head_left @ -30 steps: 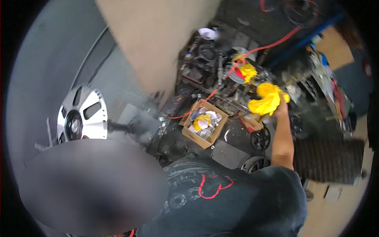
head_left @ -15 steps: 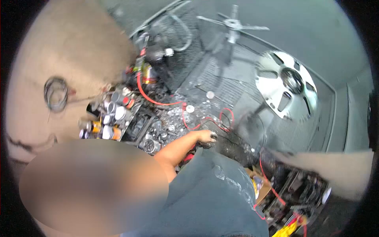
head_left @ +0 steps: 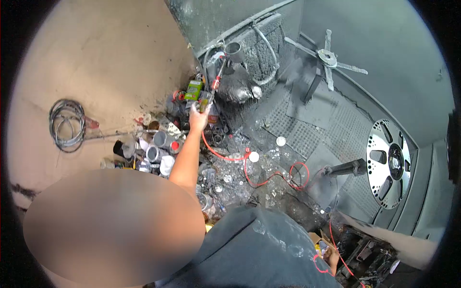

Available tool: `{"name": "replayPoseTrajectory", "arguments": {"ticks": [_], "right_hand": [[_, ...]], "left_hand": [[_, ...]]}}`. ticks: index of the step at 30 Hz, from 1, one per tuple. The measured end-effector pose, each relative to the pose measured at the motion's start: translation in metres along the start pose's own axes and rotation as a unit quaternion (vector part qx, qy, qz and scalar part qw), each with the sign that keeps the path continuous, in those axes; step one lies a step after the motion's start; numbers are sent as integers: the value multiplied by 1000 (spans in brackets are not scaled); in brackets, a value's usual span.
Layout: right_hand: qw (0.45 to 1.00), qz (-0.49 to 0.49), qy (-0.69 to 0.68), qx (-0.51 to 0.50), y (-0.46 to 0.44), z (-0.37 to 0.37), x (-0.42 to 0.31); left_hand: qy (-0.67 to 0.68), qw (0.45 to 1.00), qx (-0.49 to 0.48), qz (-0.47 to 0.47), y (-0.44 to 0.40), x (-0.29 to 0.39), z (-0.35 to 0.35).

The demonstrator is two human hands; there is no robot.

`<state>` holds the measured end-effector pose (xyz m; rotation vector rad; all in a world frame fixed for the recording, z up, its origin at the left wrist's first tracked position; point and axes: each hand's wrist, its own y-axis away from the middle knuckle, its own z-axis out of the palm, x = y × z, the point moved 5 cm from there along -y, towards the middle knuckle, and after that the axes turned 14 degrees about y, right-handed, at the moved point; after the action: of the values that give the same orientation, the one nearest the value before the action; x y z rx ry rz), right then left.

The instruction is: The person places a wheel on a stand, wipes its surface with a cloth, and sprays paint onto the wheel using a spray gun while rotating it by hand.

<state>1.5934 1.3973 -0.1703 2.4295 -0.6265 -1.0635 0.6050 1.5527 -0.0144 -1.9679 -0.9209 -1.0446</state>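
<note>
My left hand reaches far forward from the left side of my body. Its fingers are closed around the yellow-green fitting at the end of a red air hose. Above the fingers, a red and silver part continues up towards a grey cup by the wall; how they join is unclear. Beside the hand stands a bright green can. My right hand is not in view. My dark shirt fills the lower middle.
A silver wheel cover stands mounted on a dark post. Behind it is a cross-shaped stand. Cups and cans crowd the left. A coiled cable lies further left; a cardboard box sits low right.
My left hand has moved from in front of my body forward and left to the hose fitting, closing on it. The view has shifted, so surroundings sit further right in the picture.
</note>
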Motion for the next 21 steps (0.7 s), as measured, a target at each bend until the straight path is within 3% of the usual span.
{"name": "replayPoseTrajectory", "arguments": {"ticks": [1,2,4,5,7,8,11,12,17,18,19,20,21], "right_hand": [[983,135,-80,-92,-7,6,-6],[987,123,-99,-20,0,17,-44],[998,-20,22,-49,25,35,-148],[999,-19,20,-45,21,46,-144],[979,-155,128,-47,18,74,-170],[984,-68,121,-116,22,80,-173],[984,-37,128,-119,28,91,-171],[978,-50,170,-111,31,91,-166],[949,-49,299,-81,57,85,-183],[945,-80,308,-72,41,93,-156],[946,-80,295,-107,49,92,-196],[965,-138,216,-62,32,106,-170],[957,-146,235,-86,38,104,-209]], "left_hand": [[36,999,-26,-16,-17,-9,9],[70,996,-53,-32,-32,-21,19],[171,979,-106,-22,-59,-49,46],[182,975,-115,-55,-58,-36,47],[243,956,-108,-123,-51,-25,53],[266,951,-104,-121,-51,-25,57],[262,951,-99,-132,-48,-13,54],[235,966,-87,-67,-53,-11,55],[130,988,-88,-11,-37,36,44],[102,990,-94,9,-36,28,49],[104,986,-129,-24,-24,41,51],[104,982,-161,-6,-9,61,55],[125,977,-172,-4,5,66,61]]}}
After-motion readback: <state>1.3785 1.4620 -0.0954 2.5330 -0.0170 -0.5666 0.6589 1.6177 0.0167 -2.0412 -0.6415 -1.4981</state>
